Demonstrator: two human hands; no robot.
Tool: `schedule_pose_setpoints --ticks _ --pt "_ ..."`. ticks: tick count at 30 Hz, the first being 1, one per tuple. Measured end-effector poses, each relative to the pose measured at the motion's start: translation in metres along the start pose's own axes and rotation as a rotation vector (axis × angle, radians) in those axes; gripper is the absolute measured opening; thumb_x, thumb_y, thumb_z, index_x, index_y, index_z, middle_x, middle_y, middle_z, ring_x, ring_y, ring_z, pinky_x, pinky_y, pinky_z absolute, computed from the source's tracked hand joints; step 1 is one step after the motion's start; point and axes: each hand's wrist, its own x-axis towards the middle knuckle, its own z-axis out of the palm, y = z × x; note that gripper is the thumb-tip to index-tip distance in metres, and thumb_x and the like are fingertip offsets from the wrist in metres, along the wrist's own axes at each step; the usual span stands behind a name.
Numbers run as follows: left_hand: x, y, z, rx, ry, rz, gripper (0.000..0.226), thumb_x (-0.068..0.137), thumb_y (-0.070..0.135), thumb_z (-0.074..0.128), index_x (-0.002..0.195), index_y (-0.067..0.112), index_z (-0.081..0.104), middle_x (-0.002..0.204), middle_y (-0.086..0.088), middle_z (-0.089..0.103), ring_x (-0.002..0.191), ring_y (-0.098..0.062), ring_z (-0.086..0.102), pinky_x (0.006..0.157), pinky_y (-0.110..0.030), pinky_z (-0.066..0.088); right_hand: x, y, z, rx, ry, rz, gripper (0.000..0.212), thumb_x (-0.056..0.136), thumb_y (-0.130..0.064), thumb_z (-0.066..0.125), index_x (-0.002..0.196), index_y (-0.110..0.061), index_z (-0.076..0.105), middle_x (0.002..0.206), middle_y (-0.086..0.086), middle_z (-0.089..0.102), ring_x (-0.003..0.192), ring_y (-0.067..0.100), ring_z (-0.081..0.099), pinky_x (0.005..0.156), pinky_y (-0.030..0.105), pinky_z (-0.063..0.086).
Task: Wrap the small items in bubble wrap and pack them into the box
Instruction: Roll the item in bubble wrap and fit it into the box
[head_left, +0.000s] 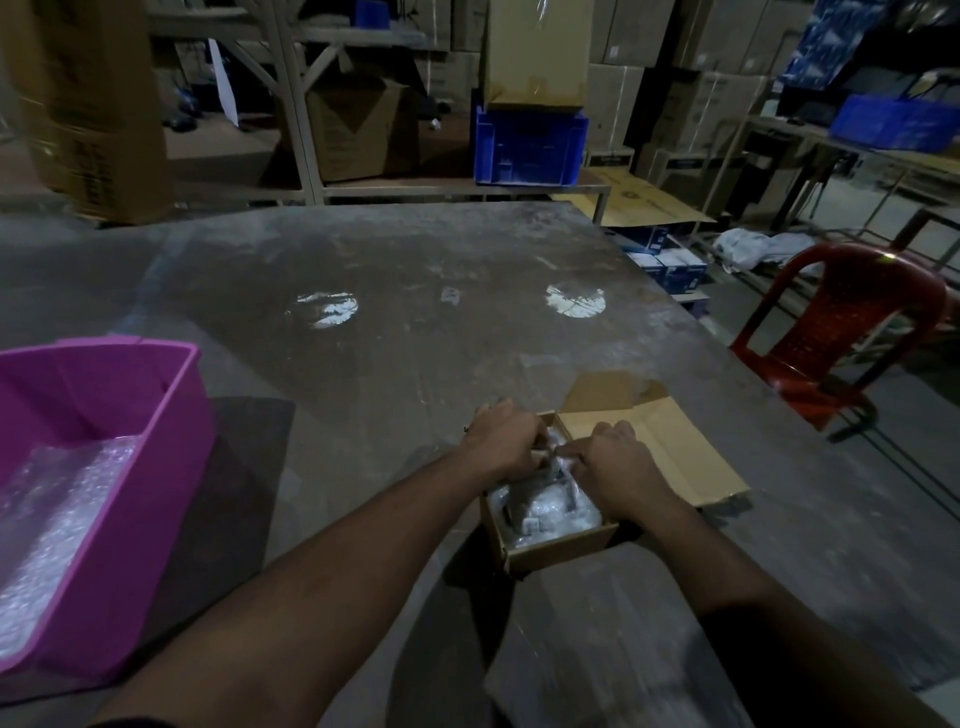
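Cardboard box (558, 545), flap open rightward; both hands' (506, 441) grips curl round wrapped items (545, 512) inside.

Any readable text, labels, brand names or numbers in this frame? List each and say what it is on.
None can be read.
Tall carton, far left: dark print, blurred.
Flat cardboard sheet beyond the table: a faint mark, too small.
Blue boxes on the floor: white patches, too small.
Open box under both hands: no print visible.

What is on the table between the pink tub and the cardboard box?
Nothing. In the head view, only bare grey table lies between the pink tub and the cardboard box.
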Motion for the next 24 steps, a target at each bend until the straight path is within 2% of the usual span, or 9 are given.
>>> schedule_pose_setpoints --ticks 2,4,6,9,12,15,19,24 --pt "-0.001 -0.002 0.001 -0.019 0.043 0.007 0.029 0.094 0.042 0.064 0.120 0.032 0.072 0.120 0.000 0.071 0.122 -0.028 0.053 0.102 -0.040 0.041 -0.006 0.005 -0.002 0.080 0.055 -0.003 0.032 0.097 -0.022 0.057 0.125 -0.033 0.068 0.114 0.008 0.059 0.115 0.028 0.045 0.093 0.039 0.047" --pt "-0.002 -0.003 0.002 -0.035 0.080 0.016 0.030 0.097 0.037 0.061 0.124 0.032 0.070 0.123 -0.001 0.070 0.121 -0.027 0.054 0.099 -0.038 0.044 -0.014 0.009 -0.003 0.124 0.140 0.026 0.028 0.093 -0.014 0.059 0.109 -0.031 0.077 0.107 0.004 0.064 0.111 0.025 0.048 0.088 0.036 0.049" --pt "-0.001 -0.003 0.002 -0.030 0.074 0.033 0.030 0.099 0.029 0.058 0.126 0.033 0.069 0.126 0.001 0.069 0.122 -0.026 0.053 0.100 -0.038 0.043 -0.024 0.010 -0.001 0.075 0.169 0.048 0.028 0.091 -0.012 0.060 0.097 -0.032 0.079 0.103 0.001 0.064 0.108 0.022 0.048 0.083 0.032 0.048" --pt "-0.002 0.001 -0.001 -0.003 0.024 0.055 0.042 0.099 0.012 0.051 0.129 0.036 0.067 0.126 0.003 0.069 0.122 -0.025 0.051 0.098 -0.039 0.040 -0.031 0.008 0.003 -0.075 0.152 0.012 0.032 0.091 -0.014 0.058 0.108 -0.035 0.077 0.102 0.001 0.060 0.105 0.023 0.048 0.080 0.032 0.048" --pt "-0.002 0.005 -0.003 0.053 -0.016 0.071 0.048 0.098 0.007 0.049 0.131 0.039 0.065 0.126 0.001 0.068 0.123 -0.026 0.049 0.099 -0.039 0.040 -0.035 0.002 0.006 -0.130 0.127 -0.005 0.035 0.095 -0.016 0.052 0.120 -0.029 0.072 0.106 0.005 0.058 0.106 0.027 0.047 0.080 0.034 0.046" --pt "-0.002 0.006 -0.002 0.072 -0.014 0.067 0.050 0.097 0.005 0.049 0.132 0.038 0.064 0.128 0.003 0.067 0.123 -0.025 0.048 0.101 -0.040 0.038 -0.035 0.000 0.006 -0.119 0.106 0.010 0.034 0.097 -0.020 0.047 0.119 -0.025 0.072 0.106 0.007 0.058 0.106 0.028 0.046 0.079 0.035 0.045" --pt "-0.001 0.004 0.000 0.056 -0.027 0.055 0.054 0.095 0.004 0.048 0.135 0.038 0.062 0.132 0.002 0.065 0.126 -0.025 0.046 0.106 -0.044 0.035 -0.037 0.006 0.004 -0.064 0.104 0.039 0.041 0.091 -0.022 0.040 0.109 -0.026 0.076 0.101 0.005 0.058 0.100 0.027 0.044 0.082 0.036 0.047" --pt "-0.002 0.003 0.005 0.016 0.012 0.055 0.048 0.097 0.008 0.048 0.133 0.035 0.064 0.133 0.002 0.064 0.125 -0.026 0.047 0.104 -0.044 0.036 -0.051 0.000 0.003 -0.089 0.033 0.067 0.030 0.095 -0.022 0.047 0.111 -0.022 0.073 0.108 0.006 0.056 0.108 0.026 0.044 0.081 0.036 0.046"
